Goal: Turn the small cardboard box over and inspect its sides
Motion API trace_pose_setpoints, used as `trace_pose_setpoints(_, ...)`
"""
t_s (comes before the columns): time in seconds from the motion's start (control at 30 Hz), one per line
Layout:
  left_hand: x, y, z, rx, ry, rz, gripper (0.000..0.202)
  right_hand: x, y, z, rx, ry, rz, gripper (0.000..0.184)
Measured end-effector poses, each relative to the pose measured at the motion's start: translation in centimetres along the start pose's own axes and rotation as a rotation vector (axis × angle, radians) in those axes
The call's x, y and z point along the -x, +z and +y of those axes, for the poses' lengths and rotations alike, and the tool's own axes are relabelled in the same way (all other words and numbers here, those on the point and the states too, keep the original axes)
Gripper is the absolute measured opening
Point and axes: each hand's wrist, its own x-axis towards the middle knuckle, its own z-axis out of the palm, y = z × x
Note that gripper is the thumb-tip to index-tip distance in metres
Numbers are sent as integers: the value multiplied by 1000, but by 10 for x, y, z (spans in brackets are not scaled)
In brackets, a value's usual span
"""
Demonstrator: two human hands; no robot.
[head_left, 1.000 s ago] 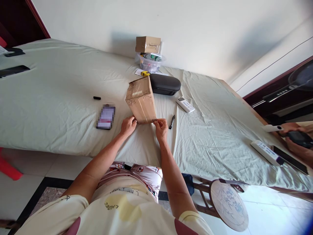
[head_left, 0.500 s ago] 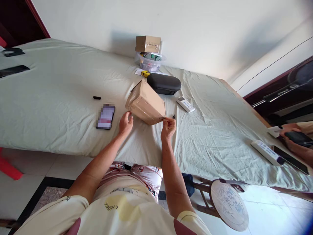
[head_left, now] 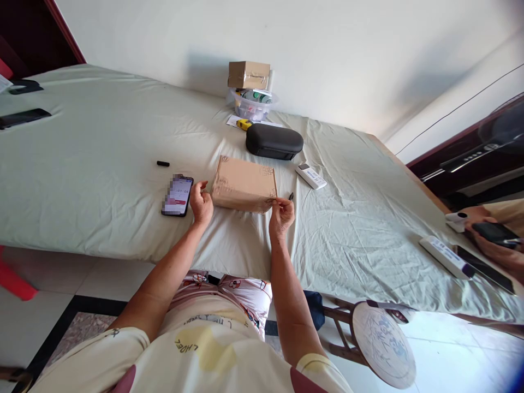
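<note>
A brown cardboard box (head_left: 245, 177) lies flat on the cloth in front of me, with dark line drawings at its corners. My right hand (head_left: 281, 215) pinches the box's near right corner. A small black pointed thing (head_left: 291, 196), like a pen's end, shows just beyond those fingers; whether they hold it I cannot tell. My left hand (head_left: 201, 204) is off the box's left side, holding nothing, its fingers loosely bent and apart. Close to its left lies a phone (head_left: 177, 196) with a lit screen, and above that a small black cap (head_left: 162, 164).
Behind the box sit a black hard case (head_left: 274, 141), a yellow tape measure (head_left: 244, 124) and a clear tub (head_left: 251, 109) carrying another carton (head_left: 248, 75). A white device (head_left: 311, 176) lies to the right. At far right another person's hands (head_left: 499, 240) hold a dark device. A round stool (head_left: 385, 344) stands below.
The box has come down from a tilted pose to lie flat, its drawn-on top now showing. My left hand has drawn back leftwards and away from it. My right hand has hardly moved.
</note>
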Motion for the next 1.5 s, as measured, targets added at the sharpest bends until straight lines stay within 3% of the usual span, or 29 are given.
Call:
trace_pose_setpoints(0.07, 1, -1, 4, 24, -33, -46, 22, 1, 0, -3, -3, -1, -28, 23)
trace_pose_setpoints(0.2, 3, -2, 14, 68, -11, -121, 45, 0, 1, -7, -63, 20, -51, 22)
trace_pose_setpoints(0.4, 11, -2, 17, 37, 47, -245, 66, 5, 3, -8, 40, -43, -44, 37)
trace_pose_setpoints(0.57, 19, 0, 17, -116, 58, -216, 85, 14, 5, -7, 246, -236, 41, 49)
trace_pose_setpoints(0.7, 27, 5, 20, -164, 39, -176, 98, 17, 7, -7, 283, -265, 22, 53)
trace_pose_setpoints(0.9, 26, 7, 22, -140, 104, -181, 101, 20, 8, -16, 196, -277, -27, 34)
trace_pose_setpoints(1.03, 25, 7, 21, -157, 207, -298, 76, 34, 16, -26, 153, -343, -299, 23)
trace_pose_setpoints(1.13, 29, 8, 22, -112, 241, -379, 64, 45, 26, -29, 85, -380, -511, 32)
trace_pose_setpoints(1.2, 31, 8, 24, -76, 274, -409, 63, 48, 31, -29, 51, -386, -587, 39)
trace_pose_setpoints(1.3, 31, 6, 26, -31, 346, -449, 60, 47, 32, -27, 51, -375, -593, 42)
trace_pose_setpoints(1.5, 30, 5, 28, -87, 434, -515, 62, 40, 27, -21, 67, -358, -477, 41)
